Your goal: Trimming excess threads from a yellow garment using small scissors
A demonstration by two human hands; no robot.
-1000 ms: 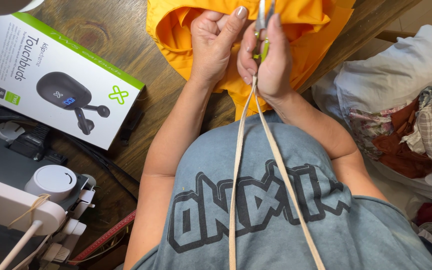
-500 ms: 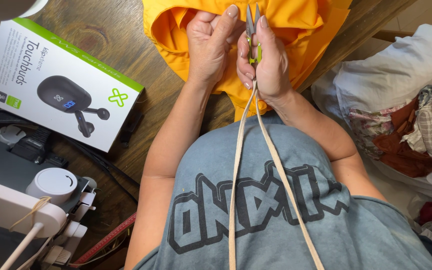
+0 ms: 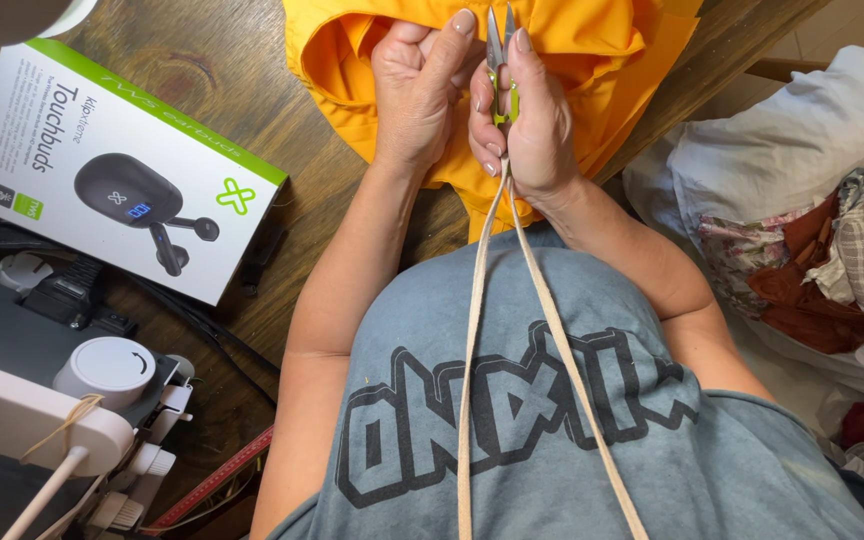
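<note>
The orange garment (image 3: pixel 572 60) lies bunched on the wooden table (image 3: pixel 212 60), with a white-and-green earbud box (image 3: pixel 102 170) well to its left and a sewing machine (image 3: pixel 42 420) nearer the person than that box; a heap of folded fabrics (image 3: pixel 812 230) sits off the garment's right side. On the garment's near edge the left hand (image 3: pixel 417 95) is curled into a loose fist pinching a fold of cloth, thumb raised, and just beside it the right hand (image 3: pixel 527 120) has its fingers pressed together around small thread snips (image 3: pixel 499 55), whose blades point away over the cloth, with a beige tape (image 3: pixel 512 330) trailing from that hand toward the person's chest. This looks like thread trimming at a seam, and I judge that the next cut wants the cloth held taut and the tips kept clear of the fabric itself.
</note>
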